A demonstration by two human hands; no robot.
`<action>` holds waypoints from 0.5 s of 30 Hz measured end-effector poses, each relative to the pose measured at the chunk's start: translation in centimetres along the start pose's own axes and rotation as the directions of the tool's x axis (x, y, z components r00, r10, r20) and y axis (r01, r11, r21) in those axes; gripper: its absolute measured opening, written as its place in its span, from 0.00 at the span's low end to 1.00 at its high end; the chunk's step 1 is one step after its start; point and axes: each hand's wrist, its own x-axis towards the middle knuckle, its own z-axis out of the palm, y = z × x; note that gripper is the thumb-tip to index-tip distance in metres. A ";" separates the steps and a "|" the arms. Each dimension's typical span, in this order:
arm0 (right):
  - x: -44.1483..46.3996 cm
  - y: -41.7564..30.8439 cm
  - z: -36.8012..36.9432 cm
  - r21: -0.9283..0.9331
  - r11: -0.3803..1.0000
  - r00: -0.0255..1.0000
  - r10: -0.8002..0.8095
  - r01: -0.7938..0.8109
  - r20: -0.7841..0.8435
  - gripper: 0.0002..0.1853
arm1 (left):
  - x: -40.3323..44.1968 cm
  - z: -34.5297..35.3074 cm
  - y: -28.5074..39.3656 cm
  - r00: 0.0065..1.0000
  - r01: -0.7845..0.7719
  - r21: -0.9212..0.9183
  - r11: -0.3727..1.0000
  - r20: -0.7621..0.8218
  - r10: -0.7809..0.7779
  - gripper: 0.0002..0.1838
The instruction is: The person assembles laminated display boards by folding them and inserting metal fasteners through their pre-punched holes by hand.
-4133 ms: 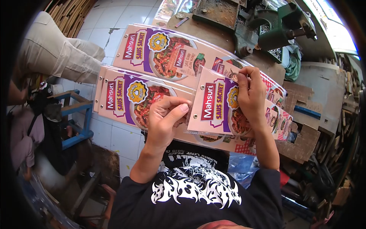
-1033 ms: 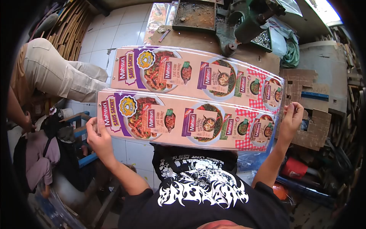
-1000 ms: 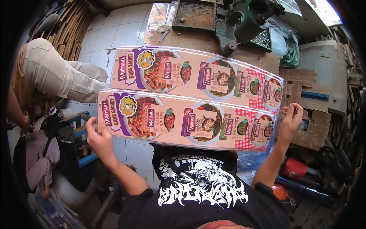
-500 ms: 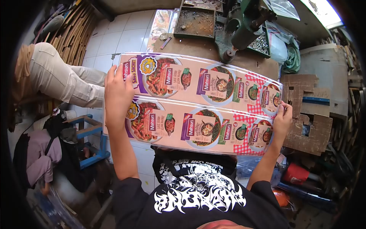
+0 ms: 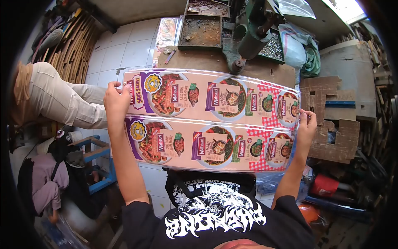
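A wide, glossy printed sheet (image 5: 199, 120) lies across the front of the workbench, with two strips of sauce-sachet and food pictures. I cannot tell whether the strips are one piece or two. My left hand (image 5: 117, 101) is closed on the sheet's upper left edge, fingers curled by the corner. On the far side, my right hand (image 5: 306, 124) pinches the right edge between thumb and fingers. The sheet's near edge sticks out toward my body. Just beyond its far edge stands a green press (image 5: 248, 39), its round lower end close to the sheet.
Metal trays (image 5: 201, 33) with small parts flank the press on the brown bench top (image 5: 199, 58). A cut cardboard piece (image 5: 331, 141) sits at the right. Another person's leg (image 5: 62, 91) reaches in from the left, and a second person (image 5: 45, 178) crouches lower left beside a blue frame (image 5: 99, 143).
My left hand has slid to the sheet's left corner, its fingers more curled, so more print shows. The whole view has shifted a little; the right hand keeps its hold.
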 end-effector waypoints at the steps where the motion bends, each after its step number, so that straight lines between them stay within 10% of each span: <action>1: 0.3 0.5 -0.1 0.058 0.997 0.999 0.040 -0.041 0.027 0.06 | 0.5 0.4 -0.6 0.998 0.052 -0.062 0.997 0.023 -0.050 0.21; 15: 0.9 2.6 0.4 0.370 0.917 0.987 0.159 -0.149 0.003 0.07 | 2.0 2.6 -2.9 0.991 0.090 -0.640 0.763 0.135 -0.003 0.16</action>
